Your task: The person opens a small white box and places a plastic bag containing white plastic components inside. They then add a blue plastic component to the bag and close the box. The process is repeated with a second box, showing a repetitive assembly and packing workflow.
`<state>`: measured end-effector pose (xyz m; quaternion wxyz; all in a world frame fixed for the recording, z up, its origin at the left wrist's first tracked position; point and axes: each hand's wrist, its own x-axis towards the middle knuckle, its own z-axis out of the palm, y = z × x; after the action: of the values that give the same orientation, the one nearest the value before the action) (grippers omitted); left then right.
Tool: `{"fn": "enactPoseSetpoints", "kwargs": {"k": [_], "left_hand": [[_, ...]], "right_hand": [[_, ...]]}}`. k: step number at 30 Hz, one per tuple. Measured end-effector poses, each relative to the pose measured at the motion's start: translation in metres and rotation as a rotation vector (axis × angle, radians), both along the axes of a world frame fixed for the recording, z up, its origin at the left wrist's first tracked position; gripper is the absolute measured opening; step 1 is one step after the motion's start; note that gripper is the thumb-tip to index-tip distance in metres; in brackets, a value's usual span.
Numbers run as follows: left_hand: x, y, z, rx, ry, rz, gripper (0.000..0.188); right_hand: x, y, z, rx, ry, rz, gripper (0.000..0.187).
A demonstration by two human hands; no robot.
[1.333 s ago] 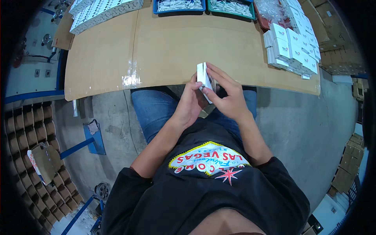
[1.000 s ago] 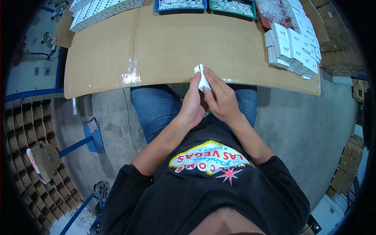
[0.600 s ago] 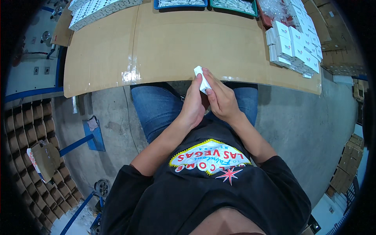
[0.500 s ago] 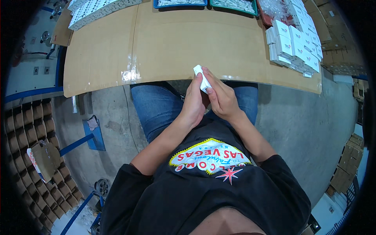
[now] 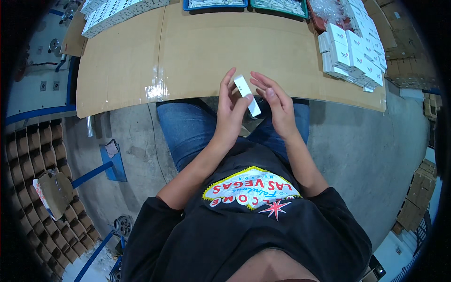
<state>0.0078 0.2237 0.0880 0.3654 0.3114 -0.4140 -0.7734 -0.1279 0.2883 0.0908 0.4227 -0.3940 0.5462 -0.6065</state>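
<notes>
A small white box (image 5: 247,95) is tilted in my left hand (image 5: 229,113), held between the thumb and the fingers just past the table's near edge. My right hand (image 5: 281,110) is apart from the box on its right side, fingers spread and curved, holding nothing. Both hands are above my lap, close to the cardboard-covered table (image 5: 202,56).
Stacked white boxes (image 5: 354,56) stand at the table's right end, beside a red tray with clear plastic bags (image 5: 331,11). A blue tray (image 5: 216,8) and a green tray (image 5: 282,14) hold small white pieces at the back. Rows of white boxes (image 5: 117,16) fill the far left.
My right hand has let go of the white box and moved to the right, its fingers opening. The box now stays in my left hand, with more of it showing.
</notes>
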Motion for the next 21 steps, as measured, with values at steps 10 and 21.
{"fn": "enactPoseSetpoints", "kwargs": {"k": [10, 21], "left_hand": [[0.003, -0.003, 0.003, -0.028, 0.041, -0.134, 0.080], [-0.001, 0.006, 0.016, 0.495, 0.020, -0.204, 0.055]], "right_hand": [[0.004, 0.001, 0.004, -0.058, 0.059, 0.007, 0.056], [0.003, -0.004, -0.004, -0.307, 0.692, 0.057, 0.062]]}}
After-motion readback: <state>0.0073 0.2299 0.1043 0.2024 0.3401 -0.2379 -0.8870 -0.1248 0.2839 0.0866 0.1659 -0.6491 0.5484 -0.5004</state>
